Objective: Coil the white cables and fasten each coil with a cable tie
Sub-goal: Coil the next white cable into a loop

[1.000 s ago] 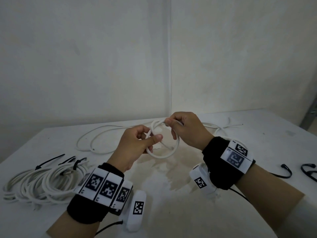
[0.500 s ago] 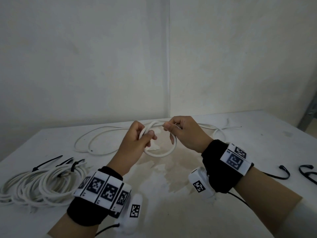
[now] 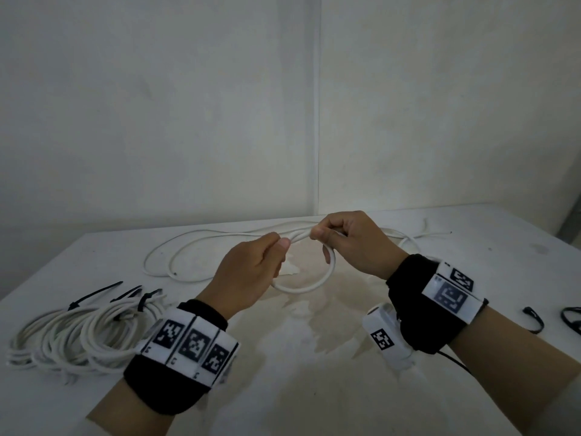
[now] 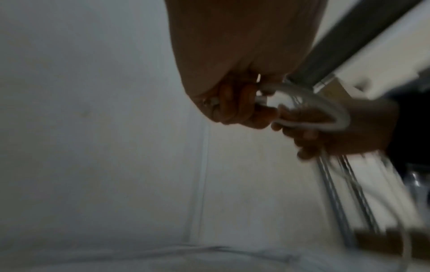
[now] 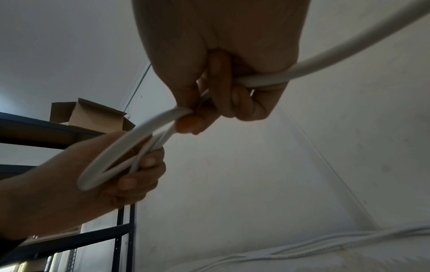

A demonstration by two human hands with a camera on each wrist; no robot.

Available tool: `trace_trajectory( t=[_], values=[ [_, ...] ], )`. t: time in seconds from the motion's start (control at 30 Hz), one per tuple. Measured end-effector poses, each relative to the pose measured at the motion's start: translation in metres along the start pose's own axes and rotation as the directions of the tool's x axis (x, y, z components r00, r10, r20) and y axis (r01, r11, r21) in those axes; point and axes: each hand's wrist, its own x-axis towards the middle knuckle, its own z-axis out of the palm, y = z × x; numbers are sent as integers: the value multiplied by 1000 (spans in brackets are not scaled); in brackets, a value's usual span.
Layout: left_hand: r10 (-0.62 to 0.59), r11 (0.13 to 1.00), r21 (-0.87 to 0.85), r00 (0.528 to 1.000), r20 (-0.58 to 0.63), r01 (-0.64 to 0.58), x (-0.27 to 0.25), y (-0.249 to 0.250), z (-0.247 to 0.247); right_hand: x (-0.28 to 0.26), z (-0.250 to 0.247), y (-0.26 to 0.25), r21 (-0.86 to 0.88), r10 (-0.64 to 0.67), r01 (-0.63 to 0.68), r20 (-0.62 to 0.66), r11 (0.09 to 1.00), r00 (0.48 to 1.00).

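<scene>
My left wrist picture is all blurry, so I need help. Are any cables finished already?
Observer: Yes. The head view shows coiled white cables piled at the table's left side, with black cable ties on them.
Operator: Are there ties left for this one?
Observer: Yes, loose black ties lie at the table's right edge.
Operator: Is lots of cable still not coiled?
Observer: Yes. Beyond the left hand and right hand, the rest of the white cable sprawls across the table.
</scene>
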Motion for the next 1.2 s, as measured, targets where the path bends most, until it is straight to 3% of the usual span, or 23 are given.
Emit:
trace_trajectory(
  t=[0.07,0.13,0.37,0.5,0.7,0.93,1.2],
  values=[
    [-141,951,-266,986,90,160,-2,6,0,-1,2,-1,11,2,-2,1,1000,1000],
    [-203,870,-420,964,172,259,-5,12,-3,-2,3,-1,12,-8,8,0,1000,1000],
    [-117,800,-543,955,273,253,-11,5,-5,-2,3,4,-15,-5,5,-50,1000,999],
    [-108,793,-561,961,256,238,-8,5,-6,0,4,5,-21,-12,10,-100,1000,995],
    [-207,520,-801,953,219,297,-6,10,2,6,6,1,0,-23,23,-136,1000,990],
    [-240,550,-786,955,175,282,0,10,1,9,3,5,-9,-9,8,-86,1000,996],
    [-377,449,-858,923,70,248,7,-11,-16,3,-14,29,-431,-117,83,-55,899,992]
  ],
)
